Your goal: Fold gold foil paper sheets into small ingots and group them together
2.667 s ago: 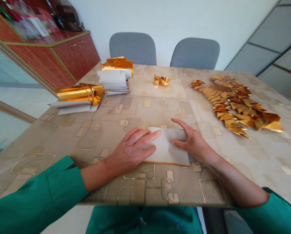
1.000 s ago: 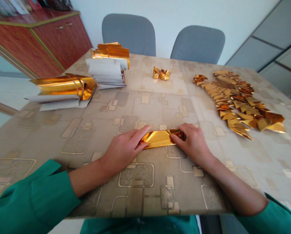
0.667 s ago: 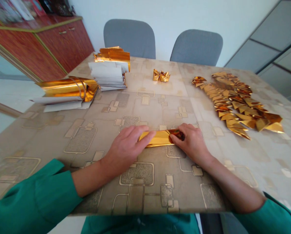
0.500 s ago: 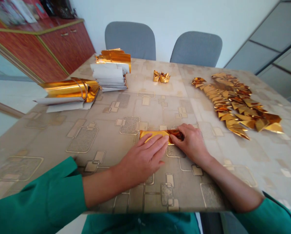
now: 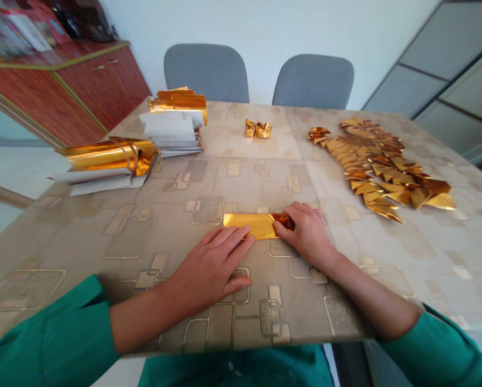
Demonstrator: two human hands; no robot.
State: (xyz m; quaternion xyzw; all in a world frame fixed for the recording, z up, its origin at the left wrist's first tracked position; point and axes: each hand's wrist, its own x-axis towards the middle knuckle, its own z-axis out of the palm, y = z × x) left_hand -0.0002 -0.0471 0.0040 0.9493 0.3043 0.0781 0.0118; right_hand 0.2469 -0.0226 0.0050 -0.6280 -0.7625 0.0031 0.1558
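A folded strip of gold foil paper (image 5: 259, 226) lies flat on the table in front of me, its long side running left to right. My left hand (image 5: 212, 263) rests with fingers stretched out and thumb apart, the fingertips touching the strip's near left part. At the strip's right end, my right hand (image 5: 307, 234) pinches the paper between thumb and curled fingers. That end looks darker and creased, and part of it is hidden under the fingers.
On the left lie a banded roll of gold paper (image 5: 107, 156) and a stack of white-backed sheets (image 5: 170, 131). Two small folded gold pieces (image 5: 258, 129) stand at the back. Rows of folded gold pieces (image 5: 380, 166) spread over the right. Grey chairs (image 5: 206, 72) stand beyond the patterned table (image 5: 208, 177).
My left hand has slid left along the strip, uncovering its middle. The right hand keeps its pinch on the right end. The whole view has shifted slightly.
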